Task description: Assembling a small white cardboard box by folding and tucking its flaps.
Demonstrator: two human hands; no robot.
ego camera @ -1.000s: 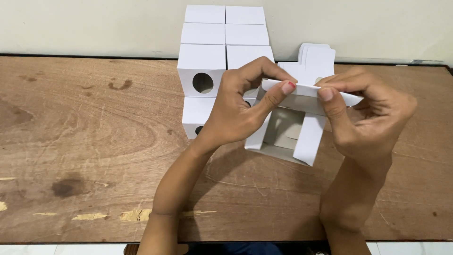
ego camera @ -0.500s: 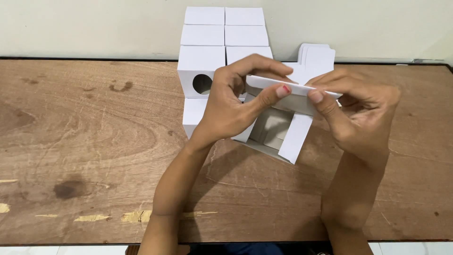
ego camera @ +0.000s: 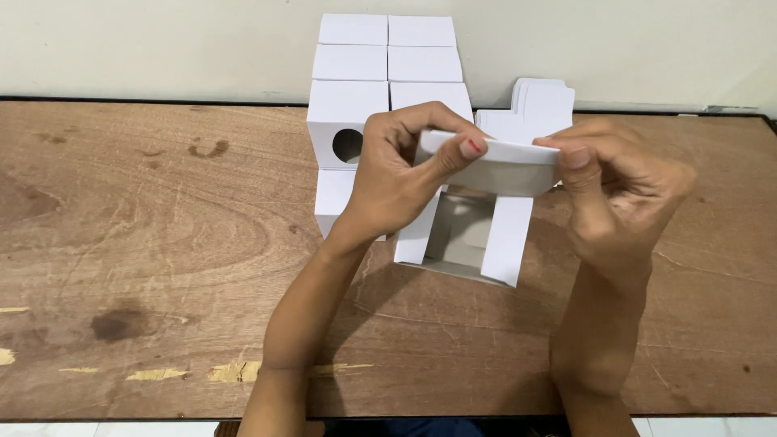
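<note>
We hold a white card box (ego camera: pixel 477 218) above the scratched wooden table (ego camera: pixel 146 243). Our left hand (ego camera: pixel 396 178) and right hand (ego camera: pixel 623 186) pinch its flat top flap. Behind, smooth white boxes (ego camera: pixel 388 77) are stacked, perhaps six.

head cam, looks down, close over table (ego camera: pixel 121 243)

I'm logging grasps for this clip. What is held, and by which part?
Both hands, left hand and right hand, hold a half-folded white cardboard box by its top flap, one at each end.
</note>
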